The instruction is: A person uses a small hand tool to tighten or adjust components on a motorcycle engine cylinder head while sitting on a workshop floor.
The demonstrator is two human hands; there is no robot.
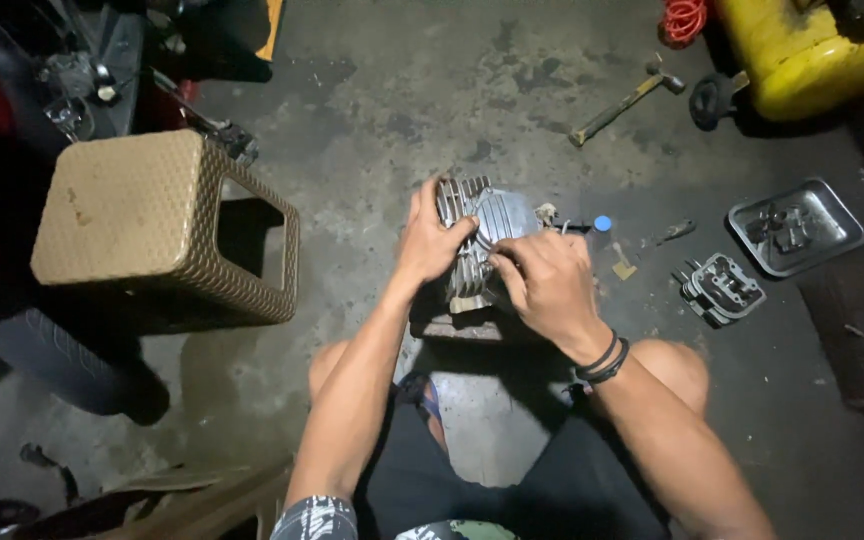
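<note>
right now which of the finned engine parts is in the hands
The silver finned cylinder, gripped by the left hand and right hand. The darker finned cylinder head lies untouched on the floor to the right, beside the metal tray.

The person crouches over a finned metal engine cylinder (480, 240) on the stained concrete floor (392, 110); the left hand (430, 240) grips its fins from the side, the right hand (544, 280) rests closed on top, black bands at the wrist. A woven tan stool (142, 215) stands to the left; a hammer (624, 105), a metal tray (832, 205) and a cylinder head (722, 288) lie to the right.
</note>
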